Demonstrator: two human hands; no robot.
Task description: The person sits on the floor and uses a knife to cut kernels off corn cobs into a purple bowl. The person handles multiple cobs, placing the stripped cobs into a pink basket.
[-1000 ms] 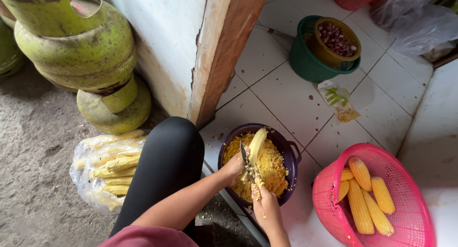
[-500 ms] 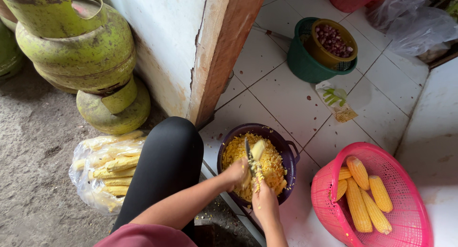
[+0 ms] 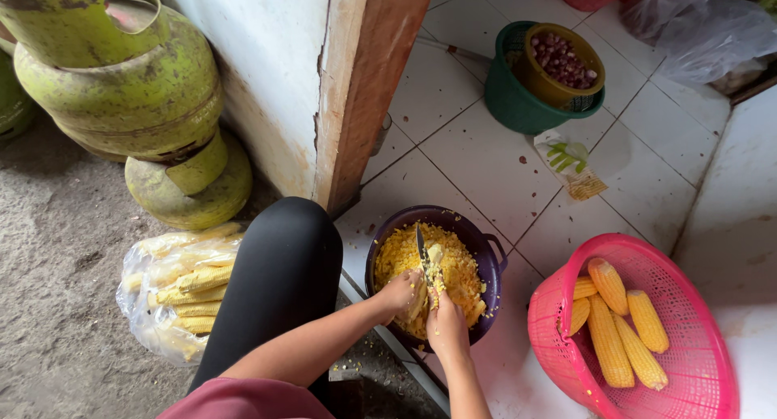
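Lower centre of frame: left hand [image 3: 402,294] grips a corn cob [image 3: 434,261] over the dark bowl [image 3: 490,253] of cut kernels; right hand [image 3: 447,322] closed on a knife [image 3: 422,253], blade against the cob. Pink basket [image 3: 566,306] of whole cobs at lower right, bag of stripped cobs [image 3: 174,285] lower left.

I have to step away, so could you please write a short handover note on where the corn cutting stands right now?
Left hand grips the corn cob over the dark bowl.
Right hand holds the knife, blade against the cob.
Done: the bowl is heaped with cut kernels; stripped cobs sit in the clear bag at the left.
Left: whole cobs wait in the pink basket at the right.
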